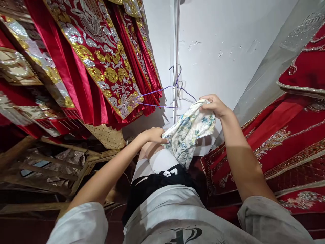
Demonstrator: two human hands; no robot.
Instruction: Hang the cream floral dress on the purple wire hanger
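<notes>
A white cloth with a blue and green flower print [189, 130] hangs between my two hands. My right hand [215, 105] is closed on its upper edge, right by a thin purple wire hanger [165, 98]. My left hand [153, 134] pinches the cloth's lower left corner. The hanger hooks onto a white vertical pipe [175, 51] against the wall, and its right end runs behind the cloth.
Red garments with gold and silver embroidery [101, 57] hang at the left. More red embroidered fabric [286, 142] lies at the right. A wooden frame [50, 162] stands at lower left. The white wall [223, 44] is straight ahead.
</notes>
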